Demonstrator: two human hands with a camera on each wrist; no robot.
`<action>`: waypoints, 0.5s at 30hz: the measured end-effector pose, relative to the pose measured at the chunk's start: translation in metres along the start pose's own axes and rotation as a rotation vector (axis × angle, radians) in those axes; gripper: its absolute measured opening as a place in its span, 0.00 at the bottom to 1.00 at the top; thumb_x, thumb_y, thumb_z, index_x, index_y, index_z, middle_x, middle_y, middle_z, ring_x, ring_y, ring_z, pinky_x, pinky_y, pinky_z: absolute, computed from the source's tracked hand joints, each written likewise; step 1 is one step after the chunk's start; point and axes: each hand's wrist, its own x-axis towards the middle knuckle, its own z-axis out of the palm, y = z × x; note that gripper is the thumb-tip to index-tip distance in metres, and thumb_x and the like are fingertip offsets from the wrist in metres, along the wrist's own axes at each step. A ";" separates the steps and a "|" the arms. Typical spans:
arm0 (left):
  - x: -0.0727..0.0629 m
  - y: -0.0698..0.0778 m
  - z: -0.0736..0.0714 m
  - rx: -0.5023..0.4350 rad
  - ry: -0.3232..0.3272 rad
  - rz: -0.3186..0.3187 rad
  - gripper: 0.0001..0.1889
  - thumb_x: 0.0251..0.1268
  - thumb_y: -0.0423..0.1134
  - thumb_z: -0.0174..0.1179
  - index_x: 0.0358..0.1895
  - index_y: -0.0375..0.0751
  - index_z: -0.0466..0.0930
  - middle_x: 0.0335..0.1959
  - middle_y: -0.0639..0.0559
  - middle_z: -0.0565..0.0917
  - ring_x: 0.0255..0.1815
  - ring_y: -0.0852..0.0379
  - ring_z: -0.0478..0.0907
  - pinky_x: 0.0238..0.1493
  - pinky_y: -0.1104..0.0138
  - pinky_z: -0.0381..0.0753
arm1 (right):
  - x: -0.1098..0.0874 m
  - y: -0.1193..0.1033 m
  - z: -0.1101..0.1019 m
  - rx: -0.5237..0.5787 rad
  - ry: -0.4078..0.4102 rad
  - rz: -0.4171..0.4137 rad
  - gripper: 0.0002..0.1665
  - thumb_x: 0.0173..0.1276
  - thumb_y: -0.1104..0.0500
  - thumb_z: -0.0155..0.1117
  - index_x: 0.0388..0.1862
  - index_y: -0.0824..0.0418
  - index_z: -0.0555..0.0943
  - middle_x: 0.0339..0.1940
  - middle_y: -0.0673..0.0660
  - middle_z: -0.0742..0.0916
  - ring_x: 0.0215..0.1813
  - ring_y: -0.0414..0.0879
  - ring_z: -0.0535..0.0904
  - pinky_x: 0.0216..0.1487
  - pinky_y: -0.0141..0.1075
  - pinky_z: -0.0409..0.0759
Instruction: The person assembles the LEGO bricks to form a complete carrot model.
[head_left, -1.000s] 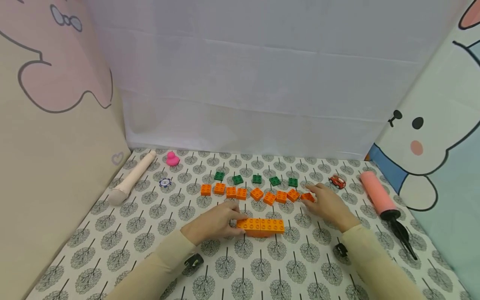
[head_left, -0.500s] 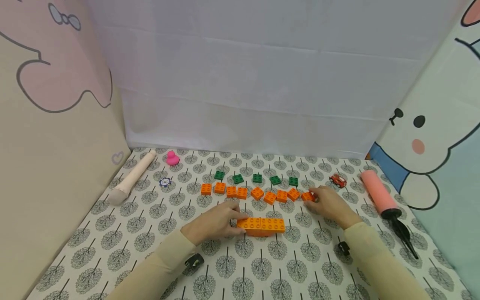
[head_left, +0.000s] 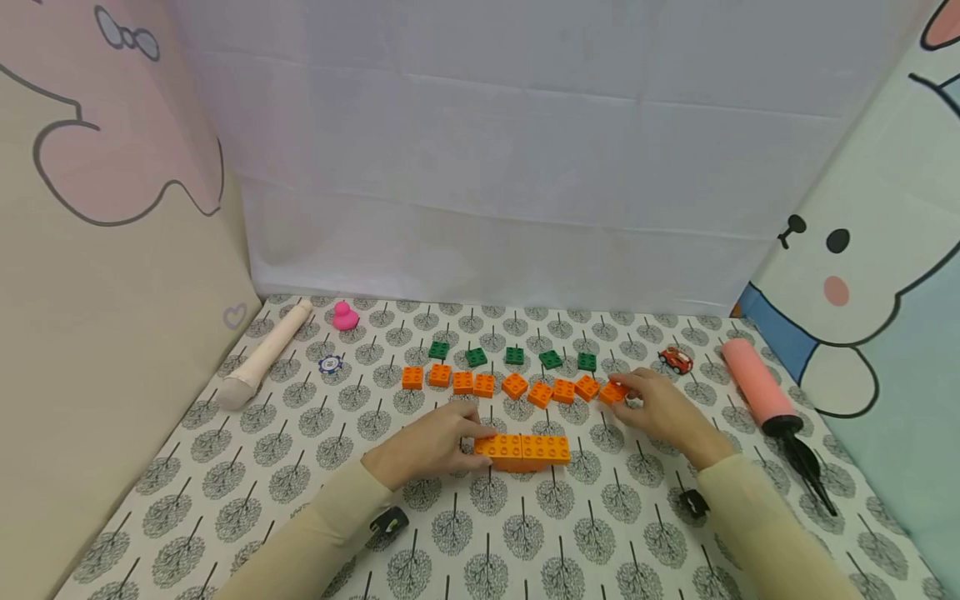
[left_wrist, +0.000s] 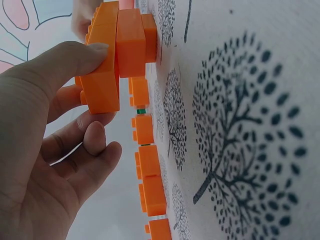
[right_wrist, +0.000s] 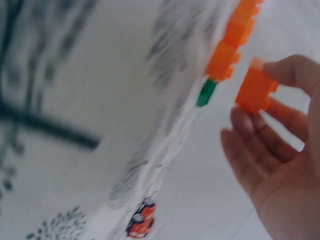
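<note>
Midway across the worktop (head_left: pixel 592 550), the left hand (head_left: pixel 435 442) pinches the overhang of an orange plastic brick stack (head_left: pixel 522 451), probably steadying it; nearer the right edge, the right hand (head_left: pixel 656 406) pinches a square orange plastic brick (head_left: pixel 611 394).

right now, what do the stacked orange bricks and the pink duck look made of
Stacked orange bricks: probably hard plastic, smooth with slight sheen; crisp edges, moulded studs. Pink duck: smooth-looking, evenly coloured, perhaps rubber or soft plastic; too small to tell which.
</note>
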 end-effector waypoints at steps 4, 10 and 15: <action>0.000 0.000 0.000 0.001 0.006 0.007 0.25 0.60 0.51 0.70 0.59 0.46 0.83 0.34 0.52 0.74 0.32 0.63 0.64 0.30 0.74 0.70 | -0.012 -0.018 -0.001 0.062 0.027 -0.151 0.28 0.66 0.58 0.67 0.65 0.62 0.78 0.53 0.58 0.83 0.50 0.52 0.79 0.50 0.52 0.80; 0.000 0.000 0.000 0.010 0.011 0.016 0.24 0.60 0.51 0.70 0.59 0.47 0.84 0.34 0.53 0.73 0.32 0.63 0.65 0.30 0.75 0.71 | -0.025 -0.048 0.002 0.112 0.001 -0.335 0.27 0.65 0.61 0.69 0.64 0.58 0.80 0.51 0.50 0.83 0.43 0.46 0.79 0.41 0.41 0.81; 0.000 0.000 0.000 0.010 0.011 0.010 0.24 0.60 0.51 0.70 0.59 0.47 0.84 0.33 0.53 0.73 0.32 0.63 0.64 0.30 0.74 0.70 | -0.029 -0.059 0.007 0.136 -0.057 -0.369 0.29 0.64 0.59 0.70 0.65 0.58 0.79 0.55 0.47 0.82 0.48 0.42 0.78 0.47 0.41 0.83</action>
